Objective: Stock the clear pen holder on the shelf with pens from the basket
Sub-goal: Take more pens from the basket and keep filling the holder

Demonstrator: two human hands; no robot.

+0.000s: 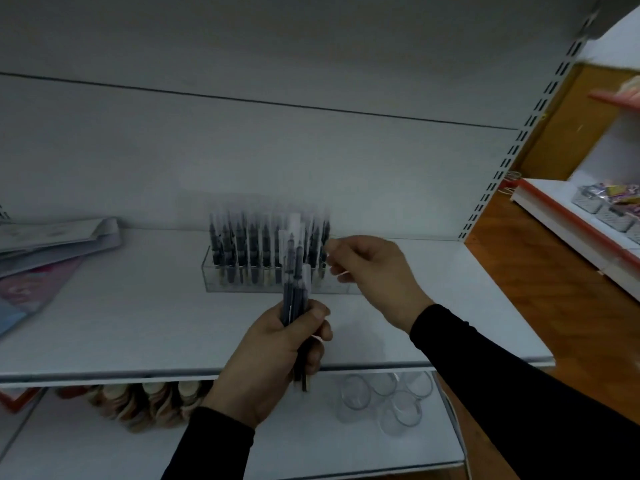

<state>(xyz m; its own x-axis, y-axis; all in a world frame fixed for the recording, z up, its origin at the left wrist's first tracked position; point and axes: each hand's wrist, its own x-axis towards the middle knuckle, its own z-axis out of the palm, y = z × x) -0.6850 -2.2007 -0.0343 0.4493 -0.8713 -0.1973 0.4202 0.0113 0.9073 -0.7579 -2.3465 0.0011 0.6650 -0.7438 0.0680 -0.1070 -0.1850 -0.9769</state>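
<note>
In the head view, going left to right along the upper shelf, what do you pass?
Stack of booklets → clear pen holder → left hand gripping a bundle of pens → right hand → slotted upright.

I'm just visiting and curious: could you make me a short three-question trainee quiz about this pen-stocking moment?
1. True or false: the left hand grips a bundle of pens.
2. Where does the clear pen holder stand? A) on the floor B) on the white shelf C) in a basket
3. What stands on the lower shelf, below the right hand?

Key: 1 true; 2 B; 3 clear glass cups.
</note>
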